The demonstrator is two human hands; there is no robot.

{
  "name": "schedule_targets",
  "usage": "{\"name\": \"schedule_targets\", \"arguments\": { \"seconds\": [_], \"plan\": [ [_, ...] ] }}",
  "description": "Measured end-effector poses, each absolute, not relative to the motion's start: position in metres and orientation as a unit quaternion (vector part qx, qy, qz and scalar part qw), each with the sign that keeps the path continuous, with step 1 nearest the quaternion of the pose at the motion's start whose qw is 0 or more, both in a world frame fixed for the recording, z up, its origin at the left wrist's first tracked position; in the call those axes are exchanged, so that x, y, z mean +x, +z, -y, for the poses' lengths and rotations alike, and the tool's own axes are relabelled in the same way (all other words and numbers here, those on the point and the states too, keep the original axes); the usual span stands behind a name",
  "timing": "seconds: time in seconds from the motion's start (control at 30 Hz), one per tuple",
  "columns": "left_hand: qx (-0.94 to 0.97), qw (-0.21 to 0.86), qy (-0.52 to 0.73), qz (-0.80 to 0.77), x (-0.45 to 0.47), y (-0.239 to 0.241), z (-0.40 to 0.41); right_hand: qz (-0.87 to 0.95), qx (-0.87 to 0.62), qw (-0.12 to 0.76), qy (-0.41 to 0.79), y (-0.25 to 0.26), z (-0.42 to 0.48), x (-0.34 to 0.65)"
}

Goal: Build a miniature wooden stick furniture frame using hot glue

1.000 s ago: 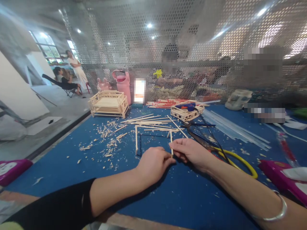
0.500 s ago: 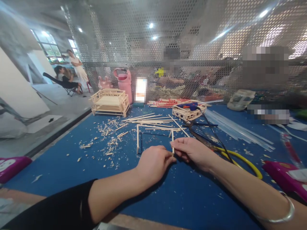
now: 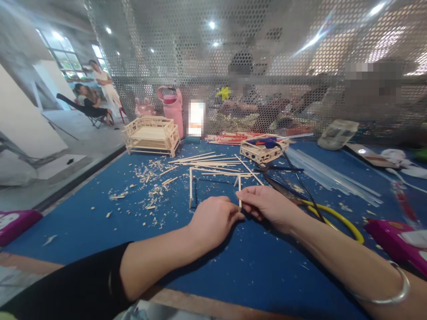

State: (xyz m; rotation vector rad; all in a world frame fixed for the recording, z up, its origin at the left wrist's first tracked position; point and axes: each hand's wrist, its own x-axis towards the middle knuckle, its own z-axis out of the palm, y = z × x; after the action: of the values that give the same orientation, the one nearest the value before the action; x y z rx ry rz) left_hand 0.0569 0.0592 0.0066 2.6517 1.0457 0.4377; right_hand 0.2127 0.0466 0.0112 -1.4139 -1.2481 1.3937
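Note:
A small frame of thin wooden sticks (image 3: pixel 191 186) stands on the blue tabletop (image 3: pixel 233 266). My left hand (image 3: pixel 215 220) is closed at the frame's near right corner, its fingertips pinching the lower end of the right-hand stick. Just to the right, my right hand (image 3: pixel 265 204) pinches the same stick a little higher, thumb and forefinger together. Part of the frame's near side is hidden behind my left hand. Loose wooden sticks (image 3: pixel 210 163) lie right behind the frame.
A wooden model (image 3: pixel 151 138) stands back left beside a pink bottle (image 3: pixel 172 113). A glue gun (image 3: pixel 265 142) rests on a wooden tray (image 3: pixel 263 153). Yellow-handled pliers (image 3: pixel 347 224), clear glue sticks (image 3: pixel 333 175) and a jar (image 3: pixel 338 134) are on the right. Shavings litter the left.
Both hands keep their pinch on the frame's right side with hardly any movement. The whole view has shifted slightly.

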Motion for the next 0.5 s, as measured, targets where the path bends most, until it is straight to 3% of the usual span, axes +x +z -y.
{"name": "schedule_targets", "arguments": {
  "seconds": [0.33,0.5],
  "plan": [
    [0.880,0.188,0.186,-0.394,0.049,0.015,-0.052,0.497,-0.560,0.376,0.545,0.009,-0.046,0.212],
    [0.851,0.136,0.297,-0.412,0.020,0.028,-0.043,0.500,-0.554,0.369,0.554,0.009,-0.047,0.211]
  ]
}}
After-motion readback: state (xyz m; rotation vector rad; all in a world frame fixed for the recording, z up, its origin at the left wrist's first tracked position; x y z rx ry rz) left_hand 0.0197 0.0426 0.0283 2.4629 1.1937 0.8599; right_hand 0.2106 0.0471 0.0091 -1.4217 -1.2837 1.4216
